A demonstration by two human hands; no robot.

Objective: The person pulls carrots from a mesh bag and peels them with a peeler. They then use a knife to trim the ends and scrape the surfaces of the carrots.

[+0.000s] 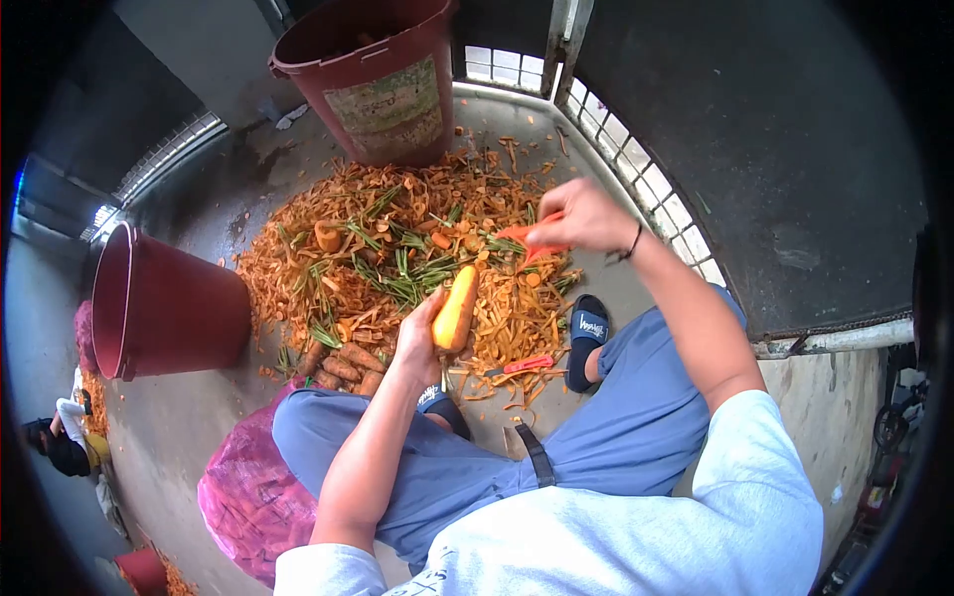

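My left hand (pixel 421 336) is closed around the lower part of a thick carrot (pixel 456 310), which points up and away from me. Its surface looks bright yellow-orange and mostly peeled. To the right, my right hand (pixel 586 218) grips an orange peeler (pixel 545 238), held apart from the carrot and above the peelings. The peeler's blade is too small to make out. Under both hands spreads a pile of carrot peelings (pixel 328 263) mixed with green stem ends (pixel 402 283). Several unpeeled carrots (pixel 343 368) lie by my left foot.
A large maroon bucket (pixel 397 109) stands behind the pile, and another red bucket (pixel 189 308) is at its left. A pink mesh sack (pixel 258 487) rests beside my left knee. A red-handled knife (pixel 527 365) lies between my feet. Another person (pixel 72 437) is at far left.
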